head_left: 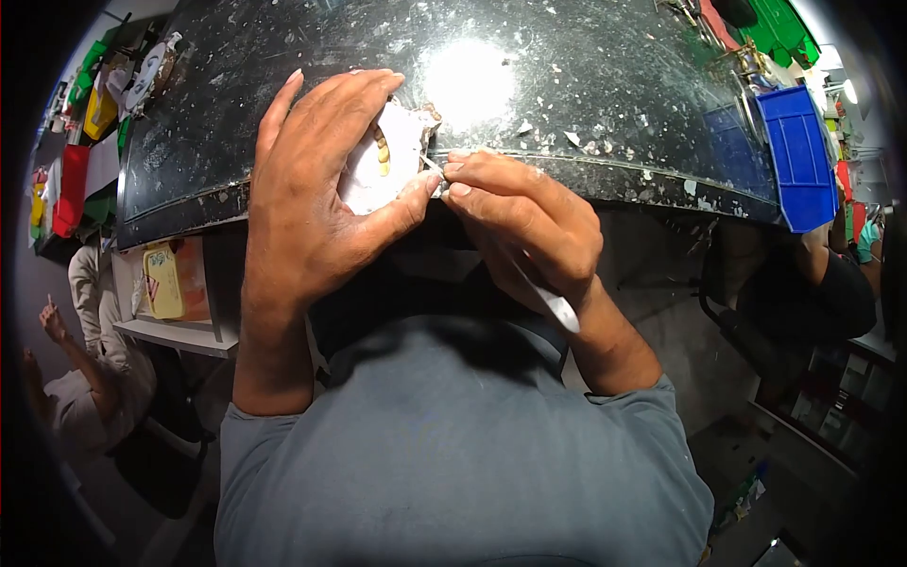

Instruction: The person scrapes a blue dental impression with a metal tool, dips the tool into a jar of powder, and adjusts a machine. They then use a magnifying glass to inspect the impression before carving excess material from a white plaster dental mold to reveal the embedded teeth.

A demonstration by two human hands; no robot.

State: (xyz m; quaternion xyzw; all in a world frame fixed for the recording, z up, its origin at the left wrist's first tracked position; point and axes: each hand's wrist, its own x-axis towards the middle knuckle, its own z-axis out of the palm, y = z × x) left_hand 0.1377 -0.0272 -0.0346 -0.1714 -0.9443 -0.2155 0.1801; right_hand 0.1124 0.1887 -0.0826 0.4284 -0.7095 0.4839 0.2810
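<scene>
A white plaster-like piece with a row of yellowish tooth-like shapes is held at the front edge of the black table. My left hand wraps round it from the left, thumb along its lower right side. At its right side, my right hand pinches a slim tool with a pale, flattened end that sticks out below the palm. The tool's thin tip meets the piece's right edge, close to my left thumb; the exact contact is too small to tell.
White scraps dot the tabletop. A blue bin stands at the right edge, a green bin behind it. At left are a red bin and an open drawer. Other people sit at lower left and right.
</scene>
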